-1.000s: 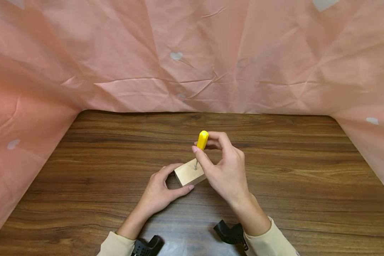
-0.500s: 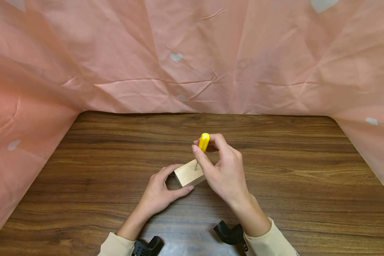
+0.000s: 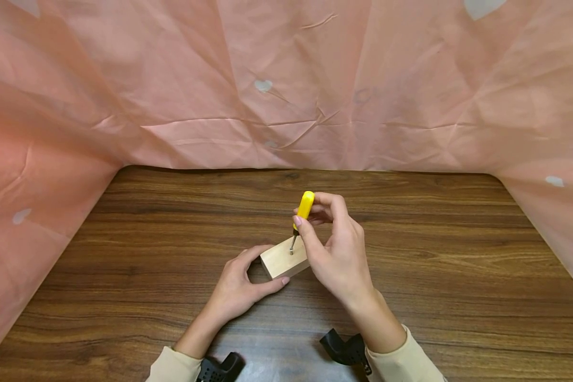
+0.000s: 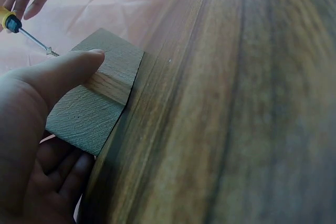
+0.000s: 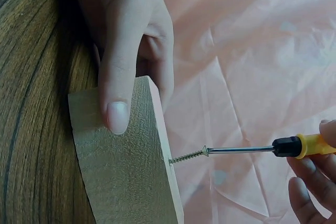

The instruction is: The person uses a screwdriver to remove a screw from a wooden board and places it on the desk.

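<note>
One wooden block (image 3: 279, 260) is seen in the head view on the tabletop (image 3: 172, 217), clamped by the fingers of the left hand (image 3: 239, 284), and a screwdriver (image 3: 305, 206) is pinched by those of the right hand (image 3: 340, 249). In the left wrist view, the block is crossed by the thumb (image 4: 65, 72); in the right wrist view, only the tip of the screw (image 5: 189, 157) seems seated, so most of the driving is judged left.

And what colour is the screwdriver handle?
The screwdriver handle is bright yellow, showing best in the head view.
</note>
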`<state>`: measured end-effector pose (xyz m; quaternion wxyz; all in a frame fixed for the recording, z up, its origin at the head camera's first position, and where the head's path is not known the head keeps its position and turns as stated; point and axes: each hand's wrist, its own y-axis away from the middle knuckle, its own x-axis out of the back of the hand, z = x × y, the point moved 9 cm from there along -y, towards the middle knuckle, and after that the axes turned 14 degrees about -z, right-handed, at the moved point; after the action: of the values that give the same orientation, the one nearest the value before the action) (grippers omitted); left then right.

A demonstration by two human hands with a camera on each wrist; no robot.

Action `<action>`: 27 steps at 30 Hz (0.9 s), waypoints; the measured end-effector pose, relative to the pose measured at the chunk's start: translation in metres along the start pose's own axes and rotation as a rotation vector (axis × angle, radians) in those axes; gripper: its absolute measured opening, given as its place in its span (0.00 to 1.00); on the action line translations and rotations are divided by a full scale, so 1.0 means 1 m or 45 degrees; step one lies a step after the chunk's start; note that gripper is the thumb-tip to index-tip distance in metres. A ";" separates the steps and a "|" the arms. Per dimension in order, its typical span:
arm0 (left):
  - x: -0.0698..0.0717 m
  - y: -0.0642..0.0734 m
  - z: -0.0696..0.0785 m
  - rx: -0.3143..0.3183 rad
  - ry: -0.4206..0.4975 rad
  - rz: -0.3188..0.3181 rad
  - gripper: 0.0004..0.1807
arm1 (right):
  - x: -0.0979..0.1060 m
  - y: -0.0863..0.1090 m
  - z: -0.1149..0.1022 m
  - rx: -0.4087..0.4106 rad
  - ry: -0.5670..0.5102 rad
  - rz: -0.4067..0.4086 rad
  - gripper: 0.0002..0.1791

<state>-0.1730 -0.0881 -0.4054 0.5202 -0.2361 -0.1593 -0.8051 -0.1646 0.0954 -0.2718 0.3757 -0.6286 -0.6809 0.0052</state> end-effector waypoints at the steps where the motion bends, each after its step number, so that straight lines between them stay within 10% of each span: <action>1: 0.000 0.000 0.000 0.006 0.003 0.000 0.32 | 0.000 0.000 0.000 -0.005 -0.004 0.005 0.20; 27: 0.000 0.000 0.001 -0.036 -0.011 0.009 0.32 | 0.005 0.003 -0.002 0.020 0.041 0.113 0.19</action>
<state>-0.1732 -0.0875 -0.4047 0.5190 -0.2476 -0.1493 -0.8044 -0.1609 0.0999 -0.2695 0.3909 -0.6553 -0.6461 0.0171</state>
